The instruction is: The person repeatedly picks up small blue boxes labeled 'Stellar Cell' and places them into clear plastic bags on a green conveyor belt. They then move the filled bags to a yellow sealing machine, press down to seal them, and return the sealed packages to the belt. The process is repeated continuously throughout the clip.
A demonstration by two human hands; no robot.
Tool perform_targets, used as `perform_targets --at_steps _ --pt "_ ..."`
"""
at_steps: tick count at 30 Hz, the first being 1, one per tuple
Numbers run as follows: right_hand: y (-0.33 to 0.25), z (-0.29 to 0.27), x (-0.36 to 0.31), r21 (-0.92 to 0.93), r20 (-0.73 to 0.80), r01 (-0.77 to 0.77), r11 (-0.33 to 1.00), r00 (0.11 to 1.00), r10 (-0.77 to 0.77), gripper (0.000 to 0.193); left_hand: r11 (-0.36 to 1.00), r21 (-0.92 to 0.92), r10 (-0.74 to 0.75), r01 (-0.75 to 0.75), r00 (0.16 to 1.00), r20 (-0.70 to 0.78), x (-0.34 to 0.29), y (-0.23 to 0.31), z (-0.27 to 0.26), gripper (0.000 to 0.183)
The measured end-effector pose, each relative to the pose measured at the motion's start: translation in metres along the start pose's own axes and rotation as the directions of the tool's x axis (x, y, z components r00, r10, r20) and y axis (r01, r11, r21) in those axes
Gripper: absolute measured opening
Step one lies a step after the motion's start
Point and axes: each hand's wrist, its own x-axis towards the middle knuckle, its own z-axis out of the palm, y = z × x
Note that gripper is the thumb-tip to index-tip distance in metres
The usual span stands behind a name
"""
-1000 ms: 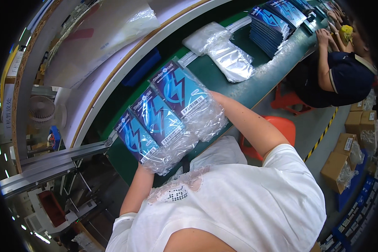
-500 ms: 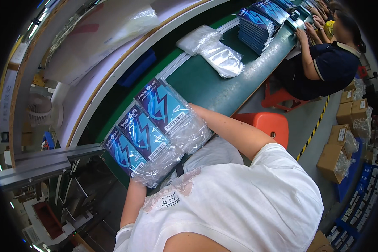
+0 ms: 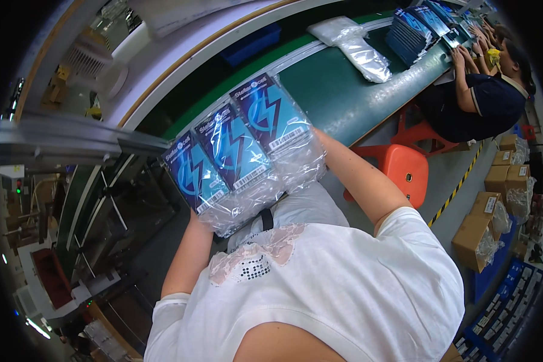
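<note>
Three dark-and-light-blue flat packs [image 3: 234,148] in clear plastic bags lie side by side before me, each with a lightning-bolt print and a barcode. Loose crinkled film [image 3: 247,205] spreads from their near edge. My left hand [image 3: 203,225] is at the left end of the row, under the film. At the right end, my right hand [image 3: 320,142] is pressed to the side. Both hands support the row between them; most of their fingers are hidden behind the packs and the film. How many layers lie underneath cannot be seen.
Clear empty bags [image 3: 363,55] lie on the green bench [image 3: 317,87], with stacked blue packs [image 3: 409,37] farther along. A co-worker [image 3: 489,90] sits there. An orange stool [image 3: 407,175] stands at my right, cartons [image 3: 473,229] beyond it. Left is a metal rail [image 3: 72,142].
The view has swung left, so bench, bags and stool appear farther right. The row of packs has come along between my hands, away from the bench's near edge. My hold looks the same.
</note>
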Motion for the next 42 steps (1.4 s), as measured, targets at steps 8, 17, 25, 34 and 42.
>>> perform_targets --at_steps 8,17,25,34,42 --pt "-0.011 0.008 0.005 -0.026 0.017 -0.055 0.998 0.998 0.055 0.084 0.997 -0.061 0.040 -0.037 0.999 0.035 -0.012 0.001 0.031 0.043" --pt "-0.013 0.018 0.004 -0.034 0.043 -0.089 0.995 0.995 0.091 0.085 0.988 -0.144 0.068 -0.059 0.996 0.055 -0.027 0.006 0.027 0.042" --pt "-0.011 0.023 0.000 -0.027 0.052 -0.089 0.996 0.995 0.090 0.085 0.990 -0.078 0.120 -0.119 0.993 0.008 -0.032 0.008 0.031 0.042" --pt "-0.015 0.027 -0.005 -0.019 0.063 -0.086 0.996 0.994 0.087 0.086 0.977 0.047 0.213 -0.210 0.973 -0.084 -0.049 0.004 0.035 0.041" --pt "-0.030 -0.012 -0.005 -0.013 -0.156 0.052 0.999 0.986 -0.053 0.087 0.968 0.106 0.244 -0.228 0.952 -0.187 -0.071 0.010 0.018 0.045"
